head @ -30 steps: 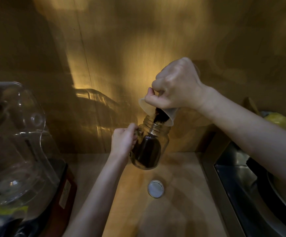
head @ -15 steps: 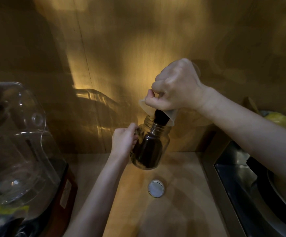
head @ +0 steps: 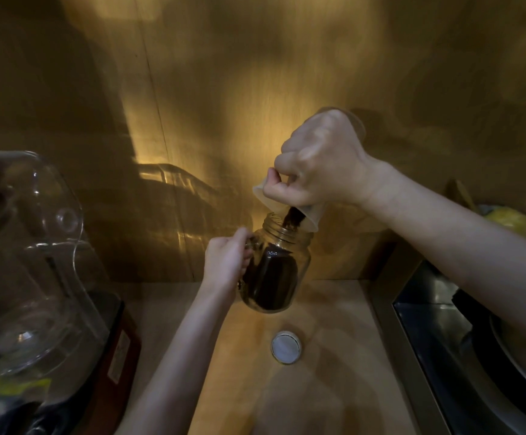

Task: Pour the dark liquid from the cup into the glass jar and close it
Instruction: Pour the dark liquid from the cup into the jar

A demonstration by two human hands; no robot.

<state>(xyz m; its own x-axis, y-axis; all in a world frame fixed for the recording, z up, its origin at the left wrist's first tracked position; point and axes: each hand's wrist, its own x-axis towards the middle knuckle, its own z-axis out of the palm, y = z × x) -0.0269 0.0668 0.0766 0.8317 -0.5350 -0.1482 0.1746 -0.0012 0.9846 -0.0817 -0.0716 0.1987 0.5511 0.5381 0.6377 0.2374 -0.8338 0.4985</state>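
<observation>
Over the wooden counter (head: 334,387), close to the back wall, the right hand (head: 321,161) grips a clear plastic cup (head: 310,219), fingers wrapped tightly around it, tipped steeply so its rim hangs just above the mouth of the glass jar (head: 276,265). A dark stream (head: 292,218) runs from the cup's lip down into the jar. The left hand (head: 227,265) is closed around the jar's left side, holding it tilted toward the cup; whether its base rests on the counter or sits just above it is hard to tell. Dark liquid already fills the jar to roughly two thirds. How much is left in the cup is hidden by the hand, though the steep tilt suggests little.

By my reading, the pour is near its end. Closing is still to do: the metal lid (head: 286,346) lies flat on the counter, near the jar and apart from both hands.

At the left stands a clear plastic container (head: 29,262) on a dark base with a pale label (head: 118,356); its print is too blurred to read. No other writing shows.
</observation>
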